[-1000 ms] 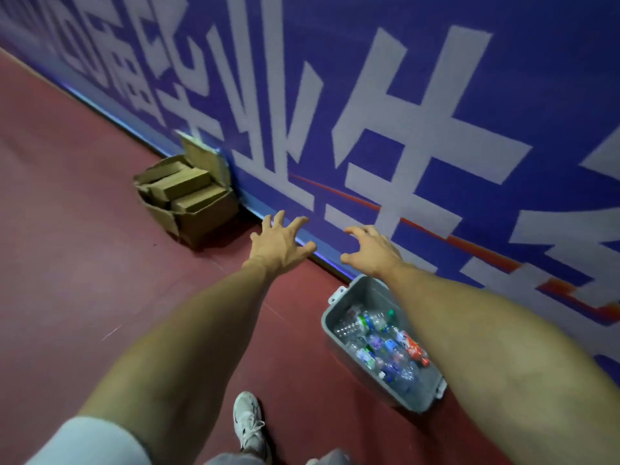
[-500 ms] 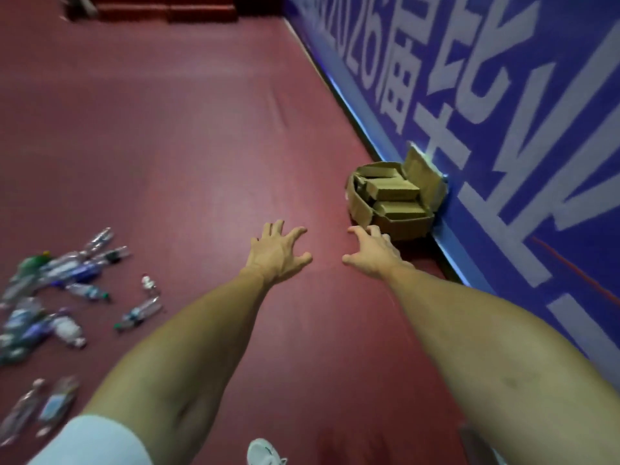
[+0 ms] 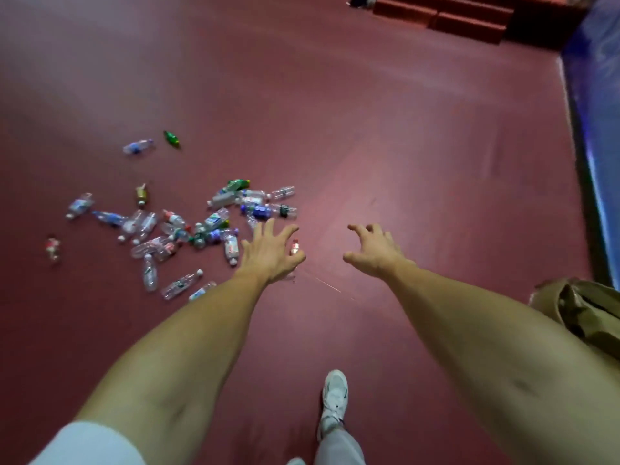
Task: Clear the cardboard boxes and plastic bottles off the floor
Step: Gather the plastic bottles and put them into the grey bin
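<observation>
- Plastic bottles (image 3: 218,219) lie scattered on the red floor (image 3: 402,129).
- Left hand (image 3: 270,255) hovers at the bottles' right edge, fingers spread wide, empty.
- Right hand (image 3: 374,253), further right of the bottles, has fingers loosely curled, empty.
- Cardboard box (image 3: 583,307) sits well right of the bottles.

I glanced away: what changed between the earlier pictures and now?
The person turned left, away from the blue wall; the scattered bottles now lie ahead of the left hand, the cardboard box at the right edge, the grey bin out of view. Nothing gripped or released. The right hand too stays outstretched, empty.
</observation>
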A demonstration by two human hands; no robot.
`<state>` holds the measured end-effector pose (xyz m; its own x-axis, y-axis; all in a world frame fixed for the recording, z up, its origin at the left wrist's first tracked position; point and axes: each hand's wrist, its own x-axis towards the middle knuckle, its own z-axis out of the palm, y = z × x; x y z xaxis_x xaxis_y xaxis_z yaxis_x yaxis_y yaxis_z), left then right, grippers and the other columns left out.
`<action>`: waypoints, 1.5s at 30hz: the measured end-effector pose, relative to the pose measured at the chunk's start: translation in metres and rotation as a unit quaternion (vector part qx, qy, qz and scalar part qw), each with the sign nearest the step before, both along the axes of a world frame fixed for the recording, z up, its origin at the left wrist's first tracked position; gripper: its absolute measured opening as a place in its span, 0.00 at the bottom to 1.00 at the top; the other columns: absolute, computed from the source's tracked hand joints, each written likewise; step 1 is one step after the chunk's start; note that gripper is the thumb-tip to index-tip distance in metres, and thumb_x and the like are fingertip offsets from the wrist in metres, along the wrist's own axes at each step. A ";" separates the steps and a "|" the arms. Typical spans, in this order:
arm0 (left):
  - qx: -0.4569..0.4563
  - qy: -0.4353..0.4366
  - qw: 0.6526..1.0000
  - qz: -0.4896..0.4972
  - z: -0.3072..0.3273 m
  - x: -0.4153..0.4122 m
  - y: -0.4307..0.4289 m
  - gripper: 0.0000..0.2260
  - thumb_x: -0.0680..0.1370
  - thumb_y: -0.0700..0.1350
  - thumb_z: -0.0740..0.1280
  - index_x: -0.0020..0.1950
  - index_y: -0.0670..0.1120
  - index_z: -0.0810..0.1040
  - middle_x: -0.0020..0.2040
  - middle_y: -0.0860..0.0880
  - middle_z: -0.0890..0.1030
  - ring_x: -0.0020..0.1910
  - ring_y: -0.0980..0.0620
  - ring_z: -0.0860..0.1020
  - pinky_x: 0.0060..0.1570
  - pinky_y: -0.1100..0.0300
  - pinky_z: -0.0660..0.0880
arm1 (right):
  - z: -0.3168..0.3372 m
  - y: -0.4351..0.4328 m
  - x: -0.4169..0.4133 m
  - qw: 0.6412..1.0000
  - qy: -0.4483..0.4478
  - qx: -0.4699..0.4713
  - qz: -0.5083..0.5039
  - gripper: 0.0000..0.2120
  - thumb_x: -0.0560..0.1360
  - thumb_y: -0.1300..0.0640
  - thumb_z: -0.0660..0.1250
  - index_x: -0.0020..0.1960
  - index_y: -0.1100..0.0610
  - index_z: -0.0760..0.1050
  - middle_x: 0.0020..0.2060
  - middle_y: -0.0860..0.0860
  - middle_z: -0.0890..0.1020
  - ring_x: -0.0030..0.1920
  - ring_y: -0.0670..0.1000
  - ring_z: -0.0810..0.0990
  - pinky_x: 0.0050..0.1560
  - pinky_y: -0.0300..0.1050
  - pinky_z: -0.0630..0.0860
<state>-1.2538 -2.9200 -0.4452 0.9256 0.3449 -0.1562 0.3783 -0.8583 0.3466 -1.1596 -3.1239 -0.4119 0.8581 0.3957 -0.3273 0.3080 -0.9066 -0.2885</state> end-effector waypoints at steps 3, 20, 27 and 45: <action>-0.010 0.009 0.998 0.065 -0.007 -0.003 0.058 0.28 0.76 0.60 0.64 0.76 0.61 0.64 0.79 0.44 0.57 0.78 0.44 0.53 0.71 0.35 0.59 | -0.013 0.071 0.023 0.998 0.011 0.004 0.065 0.36 0.73 0.47 0.67 0.78 0.43 0.58 0.71 0.54 0.64 0.70 0.60 0.64 0.67 0.60 0.69; -0.002 0.058 0.950 0.306 0.000 0.038 0.305 0.29 0.78 0.60 0.62 0.79 0.61 0.59 0.82 0.44 0.50 0.80 0.43 0.48 0.73 0.34 0.56 | -0.038 0.405 0.151 0.944 0.028 -0.013 0.327 0.38 0.75 0.43 0.69 0.79 0.43 0.55 0.76 0.54 0.58 0.75 0.61 0.59 0.68 0.61 0.67; -0.016 0.071 0.935 0.346 -0.021 0.049 0.392 0.29 0.78 0.61 0.62 0.78 0.62 0.59 0.82 0.44 0.50 0.80 0.43 0.48 0.73 0.35 0.57 | -0.056 0.505 0.169 0.931 0.034 -0.043 0.361 0.40 0.73 0.43 0.69 0.79 0.43 0.54 0.76 0.56 0.60 0.74 0.63 0.60 0.69 0.64 0.67; -0.104 0.092 0.918 0.371 -0.116 0.101 0.622 0.29 0.78 0.59 0.62 0.78 0.62 0.59 0.82 0.44 0.49 0.80 0.43 0.47 0.74 0.34 0.53 | -0.151 0.740 0.196 0.903 0.062 -0.115 0.409 0.36 0.75 0.45 0.67 0.78 0.44 0.56 0.74 0.55 0.61 0.72 0.62 0.62 0.64 0.62 0.70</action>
